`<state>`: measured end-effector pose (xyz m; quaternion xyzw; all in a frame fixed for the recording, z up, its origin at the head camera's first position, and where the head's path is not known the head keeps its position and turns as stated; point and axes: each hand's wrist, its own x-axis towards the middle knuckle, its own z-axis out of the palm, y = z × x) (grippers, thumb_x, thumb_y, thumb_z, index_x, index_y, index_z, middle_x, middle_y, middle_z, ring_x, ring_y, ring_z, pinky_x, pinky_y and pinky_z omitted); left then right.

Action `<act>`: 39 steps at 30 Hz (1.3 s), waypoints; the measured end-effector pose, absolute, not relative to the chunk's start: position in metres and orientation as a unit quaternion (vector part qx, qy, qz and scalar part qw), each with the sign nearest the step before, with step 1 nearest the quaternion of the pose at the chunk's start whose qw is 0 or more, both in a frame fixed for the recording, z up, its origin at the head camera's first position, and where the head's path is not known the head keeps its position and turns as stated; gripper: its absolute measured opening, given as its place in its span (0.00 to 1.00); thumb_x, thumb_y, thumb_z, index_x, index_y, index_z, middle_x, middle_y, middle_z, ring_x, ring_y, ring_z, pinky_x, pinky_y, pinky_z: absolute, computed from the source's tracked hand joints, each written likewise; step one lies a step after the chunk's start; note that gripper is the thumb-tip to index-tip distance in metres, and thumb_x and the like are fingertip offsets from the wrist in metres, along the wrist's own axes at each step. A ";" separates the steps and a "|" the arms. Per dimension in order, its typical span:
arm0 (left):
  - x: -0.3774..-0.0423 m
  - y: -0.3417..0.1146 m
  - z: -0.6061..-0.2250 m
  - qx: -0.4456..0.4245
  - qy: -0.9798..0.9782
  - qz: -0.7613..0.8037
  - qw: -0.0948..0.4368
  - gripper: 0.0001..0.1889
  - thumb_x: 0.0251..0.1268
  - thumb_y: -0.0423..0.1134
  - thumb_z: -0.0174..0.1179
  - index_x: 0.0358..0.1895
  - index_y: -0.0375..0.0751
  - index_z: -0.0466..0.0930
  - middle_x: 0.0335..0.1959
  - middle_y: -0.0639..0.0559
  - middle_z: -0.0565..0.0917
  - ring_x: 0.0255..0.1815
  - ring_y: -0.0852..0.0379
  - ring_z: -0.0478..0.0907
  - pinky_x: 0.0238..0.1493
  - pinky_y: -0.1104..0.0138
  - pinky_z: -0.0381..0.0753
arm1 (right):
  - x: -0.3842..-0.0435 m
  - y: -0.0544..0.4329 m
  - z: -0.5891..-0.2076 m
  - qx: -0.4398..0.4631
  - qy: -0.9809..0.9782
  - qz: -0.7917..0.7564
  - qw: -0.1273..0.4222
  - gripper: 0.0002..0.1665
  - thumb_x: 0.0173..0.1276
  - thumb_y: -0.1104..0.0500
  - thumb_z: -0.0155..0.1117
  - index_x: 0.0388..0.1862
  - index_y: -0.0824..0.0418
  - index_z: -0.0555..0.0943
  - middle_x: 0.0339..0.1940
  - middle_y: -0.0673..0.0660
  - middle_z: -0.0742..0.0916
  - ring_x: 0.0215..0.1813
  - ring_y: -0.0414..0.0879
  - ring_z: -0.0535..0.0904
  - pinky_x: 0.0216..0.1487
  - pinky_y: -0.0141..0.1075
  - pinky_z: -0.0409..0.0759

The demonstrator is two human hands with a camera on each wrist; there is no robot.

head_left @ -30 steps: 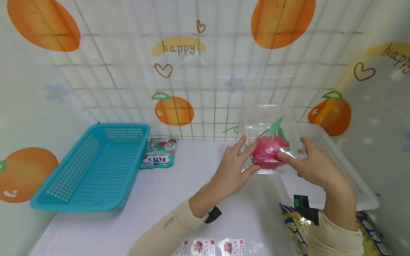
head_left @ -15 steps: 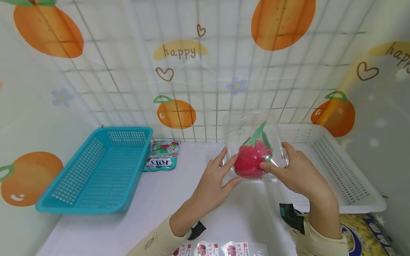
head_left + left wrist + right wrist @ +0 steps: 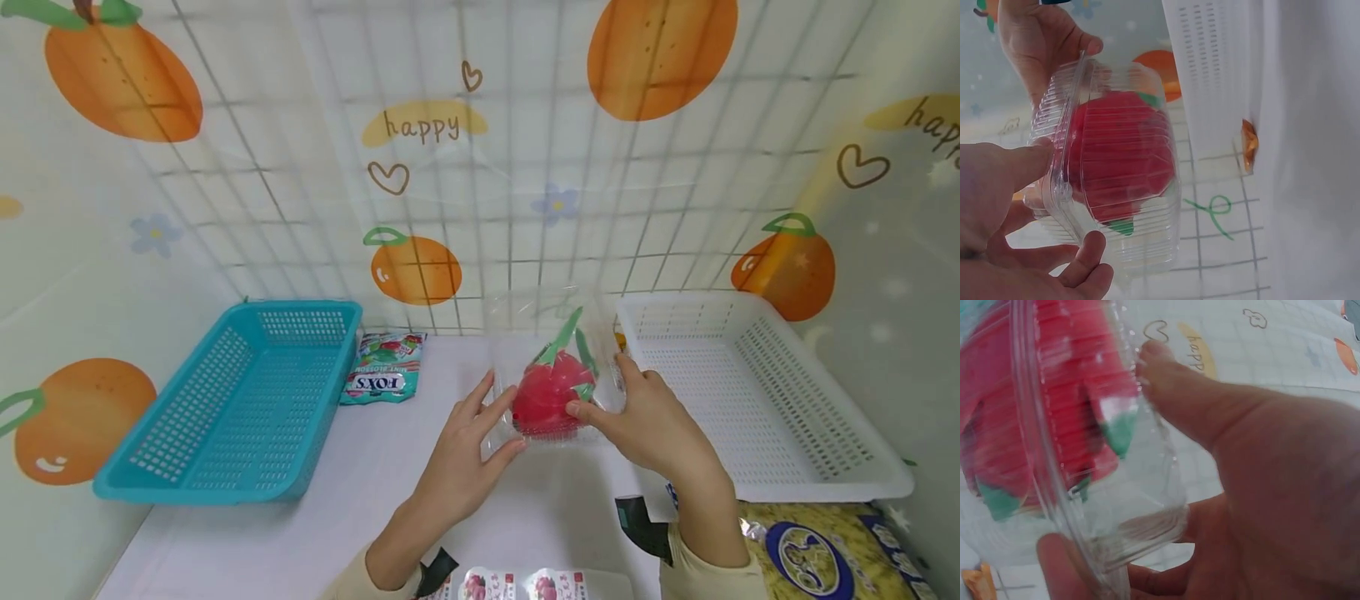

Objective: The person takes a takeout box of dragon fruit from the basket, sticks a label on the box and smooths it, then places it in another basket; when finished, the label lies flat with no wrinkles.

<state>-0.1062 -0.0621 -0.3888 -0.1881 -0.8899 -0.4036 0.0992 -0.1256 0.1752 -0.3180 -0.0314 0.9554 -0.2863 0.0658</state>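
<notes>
A red dragon fruit (image 3: 551, 398) with green leaf tips sits inside a clear plastic clamshell box (image 3: 1147, 250), its lid pressed down or nearly so; I cannot tell whether it is latched. Above the white table, the box is held up between both hands. My left hand (image 3: 457, 458) grips the left side, thumb and fingers around the rim in the left wrist view. On the opposite side my right hand (image 3: 656, 425) holds the box, thumb over the front and fingers around the edge and underside. The right wrist view shows the ribbed wall (image 3: 1129, 531) close up.
A teal basket (image 3: 225, 417) stands left, beside a FOX'S candy bag (image 3: 385, 371). At right is a white basket (image 3: 750, 383), with a yellow-and-blue packet (image 3: 817, 554) in front. A strip of fruit labels (image 3: 525, 586) lies at the near edge. A small orange thing (image 3: 1249, 147) lies behind.
Both hands have carried the box with the dragon fruit leftward and nearer, away from over the white basket. More of the white basket and the yellow packet shows now.
</notes>
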 end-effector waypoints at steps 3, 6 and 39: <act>-0.105 -0.069 -0.392 -0.180 -0.891 -0.405 0.095 0.35 0.64 0.45 0.71 0.75 0.53 0.70 0.81 0.44 0.61 0.69 0.42 0.74 0.50 0.53 0.88 | -0.125 0.169 -0.323 -0.040 0.952 -0.298 0.058 0.66 0.64 0.29 0.67 0.82 0.71 0.51 0.67 0.80 0.72 0.62 0.73 0.78 0.49 0.66 0.83; -0.106 -0.075 -0.394 -0.178 -0.894 -0.402 0.093 0.35 0.64 0.46 0.71 0.75 0.52 0.70 0.81 0.44 0.61 0.70 0.40 0.73 0.51 0.53 0.88 | -0.125 0.165 -0.330 -0.043 0.949 -0.308 0.045 0.66 0.64 0.30 0.67 0.81 0.71 0.52 0.67 0.79 0.73 0.62 0.71 0.78 0.51 0.66 0.82; -0.113 -0.104 -0.400 -0.179 -0.902 -0.379 0.100 0.36 0.60 0.40 0.74 0.73 0.50 0.74 0.80 0.43 0.63 0.66 0.41 0.77 0.48 0.55 0.89 | -0.129 0.135 -0.373 -0.028 0.931 -0.363 0.000 0.59 0.64 0.35 0.70 0.79 0.71 0.59 0.55 0.75 0.79 0.40 0.55 0.80 0.32 0.43 0.84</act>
